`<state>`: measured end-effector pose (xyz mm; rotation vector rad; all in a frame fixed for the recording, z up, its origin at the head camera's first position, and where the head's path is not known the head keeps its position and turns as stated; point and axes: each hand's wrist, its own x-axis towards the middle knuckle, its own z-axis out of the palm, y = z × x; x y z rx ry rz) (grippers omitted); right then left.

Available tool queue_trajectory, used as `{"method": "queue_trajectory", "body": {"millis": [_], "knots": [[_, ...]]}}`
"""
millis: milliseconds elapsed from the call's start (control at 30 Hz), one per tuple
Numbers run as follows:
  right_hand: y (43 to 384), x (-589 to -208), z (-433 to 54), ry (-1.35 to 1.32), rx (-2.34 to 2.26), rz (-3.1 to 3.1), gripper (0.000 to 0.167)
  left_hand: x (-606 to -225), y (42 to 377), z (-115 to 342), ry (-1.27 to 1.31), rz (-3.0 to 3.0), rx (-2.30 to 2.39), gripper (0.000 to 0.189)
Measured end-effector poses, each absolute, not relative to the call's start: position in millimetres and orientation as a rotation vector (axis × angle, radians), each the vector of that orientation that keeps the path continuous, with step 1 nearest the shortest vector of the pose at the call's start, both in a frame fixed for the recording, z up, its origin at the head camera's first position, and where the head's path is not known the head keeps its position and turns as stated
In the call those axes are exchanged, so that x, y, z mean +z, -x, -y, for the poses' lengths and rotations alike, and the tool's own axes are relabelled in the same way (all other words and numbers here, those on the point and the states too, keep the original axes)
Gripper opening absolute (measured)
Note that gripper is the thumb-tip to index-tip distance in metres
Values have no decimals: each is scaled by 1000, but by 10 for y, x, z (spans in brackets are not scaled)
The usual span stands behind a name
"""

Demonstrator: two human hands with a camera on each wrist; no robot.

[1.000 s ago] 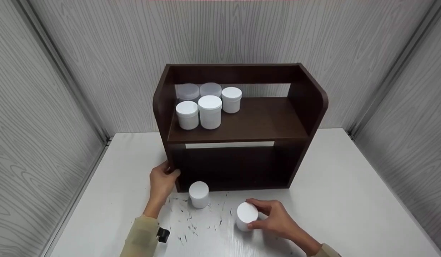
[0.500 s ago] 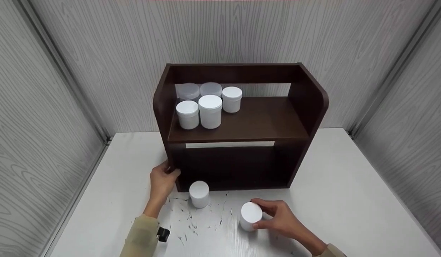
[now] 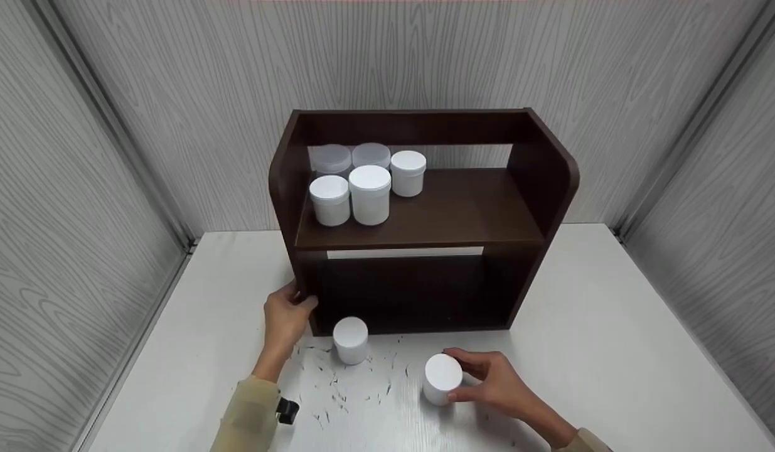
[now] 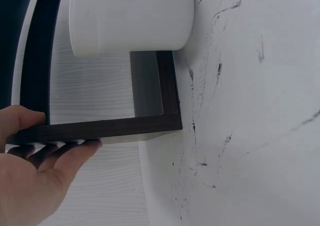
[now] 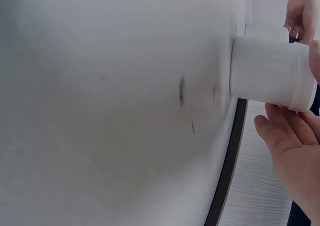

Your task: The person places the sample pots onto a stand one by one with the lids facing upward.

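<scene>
My left hand grips the front edge of the left side panel of a dark brown two-tier shelf; in the left wrist view the thumb lies on one face of the panel and the fingers on the other. Between thumb and fingers, my right hand holds a white lidded jar upright at the table, in front of the shelf. The right wrist view has this jar lying sideways across the picture, fingers against its side. Another white jar stands by the shelf's lower left front.
On the upper tier, several jars are grouped at the left: white ones and two with translucent lids behind. Dark scuff marks spot the white table. Grey wood-grain panels enclose the back and sides.
My right hand has shifted a little to the right with the jar, mostly in the first half second. The left hand stays on the shelf panel.
</scene>
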<state>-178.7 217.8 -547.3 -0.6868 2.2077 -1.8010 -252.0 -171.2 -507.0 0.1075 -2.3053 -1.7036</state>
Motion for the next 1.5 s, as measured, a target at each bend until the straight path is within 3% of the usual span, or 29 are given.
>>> {"method": "queue_trajectory", "body": {"millis": [733, 1500], "knots": [[1790, -5263, -2095, 640, -1772, -2227, 68, -5081, 2528, 1721, -96, 2268, -1756, 54], [1871, -4097, -2217, 615, -1806, -2180, 71, -5094, 2542, 1722, -103, 2275, -1725, 53]]}}
